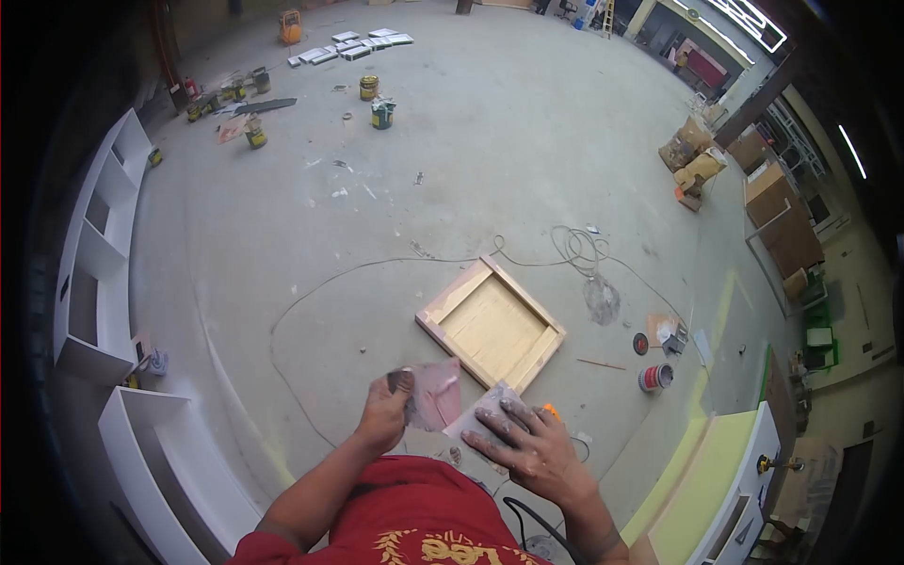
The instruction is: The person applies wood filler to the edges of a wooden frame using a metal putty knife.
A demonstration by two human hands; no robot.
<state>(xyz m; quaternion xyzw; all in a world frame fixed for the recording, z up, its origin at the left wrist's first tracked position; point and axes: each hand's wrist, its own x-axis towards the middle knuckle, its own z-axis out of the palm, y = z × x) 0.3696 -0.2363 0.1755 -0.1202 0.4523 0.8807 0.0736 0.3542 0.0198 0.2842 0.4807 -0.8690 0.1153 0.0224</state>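
Note:
My left hand (pixel 384 411) is closed on the edge of a thin flat plate smeared with pinkish paste (pixel 437 395). Beside it, my right hand (pixel 537 450) grips a pale, flat rectangular sheet (pixel 482 407), its grey-stained fingers lying across the top and the thumb hidden. The two flat pieces are close together, their near edges almost meeting. Just beyond them a square wooden panel with a raised frame (pixel 490 320) lies on the floor, pinkish paste on its left and right rims.
A cable (pixel 282 325) loops across the floor around the panel. To the right stand an open can (pixel 655 378) and a yellow-edged white cabinet (pixel 697 480). White shelf units (pixel 99 226) line the left. Several paint cans (pixel 381 115) and paper sacks (pixel 699 168) stand farther off.

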